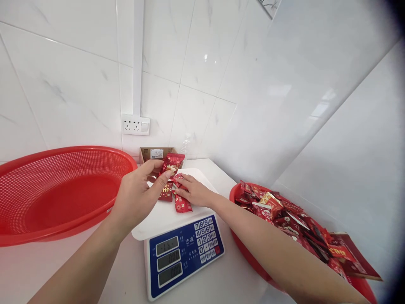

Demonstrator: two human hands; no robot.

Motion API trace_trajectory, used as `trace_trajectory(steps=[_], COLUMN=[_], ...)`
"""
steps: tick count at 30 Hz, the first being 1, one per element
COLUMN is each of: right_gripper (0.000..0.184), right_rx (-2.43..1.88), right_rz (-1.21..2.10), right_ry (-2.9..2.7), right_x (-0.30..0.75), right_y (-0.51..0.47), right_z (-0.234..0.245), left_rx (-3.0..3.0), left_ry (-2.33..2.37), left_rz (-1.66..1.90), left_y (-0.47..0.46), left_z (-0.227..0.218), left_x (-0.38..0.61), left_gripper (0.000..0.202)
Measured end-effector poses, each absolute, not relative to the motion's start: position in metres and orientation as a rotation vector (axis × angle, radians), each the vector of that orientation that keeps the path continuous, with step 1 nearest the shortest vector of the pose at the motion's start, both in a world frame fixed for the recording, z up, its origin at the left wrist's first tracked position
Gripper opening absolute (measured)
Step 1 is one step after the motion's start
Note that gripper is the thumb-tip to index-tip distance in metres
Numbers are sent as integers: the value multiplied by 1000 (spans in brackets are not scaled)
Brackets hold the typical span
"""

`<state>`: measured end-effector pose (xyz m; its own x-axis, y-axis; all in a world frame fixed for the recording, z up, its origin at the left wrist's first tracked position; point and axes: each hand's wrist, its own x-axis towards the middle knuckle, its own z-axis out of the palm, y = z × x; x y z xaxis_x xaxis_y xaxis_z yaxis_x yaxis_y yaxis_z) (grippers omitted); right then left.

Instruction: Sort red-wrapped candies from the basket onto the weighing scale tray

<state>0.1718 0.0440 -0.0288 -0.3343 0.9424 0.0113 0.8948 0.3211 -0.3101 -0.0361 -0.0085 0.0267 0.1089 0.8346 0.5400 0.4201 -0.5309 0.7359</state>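
My left hand (139, 192) pinches a shiny red snack packet (171, 164) between thumb and fingers, raised over the white scale pan (147, 223). Below it, a darker red packet with gold characters (166, 192) lies on the pan. My right hand (195, 192) reaches in from the right, its fingers around a red flowered packet (178, 178) at pan level. Just under those fingers rests another red packet with flowers (183, 205). The fingers partly cover these packets. In front of the pan is the scale's blue panel (186, 253) with keys and displays.
A large red perforated basket (72, 228) stands at left. At right, a red basket (249, 253) is heaped with red packets (284, 219). Behind the scale are a cardboard box (145, 155) and a clear plastic bottle (186, 145), near the tiled wall with a socket (136, 125).
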Motion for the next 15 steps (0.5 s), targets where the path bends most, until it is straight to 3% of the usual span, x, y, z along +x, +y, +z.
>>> trace_trajectory(steps=[15], right_gripper=[80], right_rx=[-1675], right_rz=[424], right_ry=[-2456], right_x=[146], right_y=[38], right_z=[-27], left_rx=[1993], left_ry=[1219], left_rz=[1390], left_y=[-8], left_z=[27], left_x=[-36], left_gripper=[28])
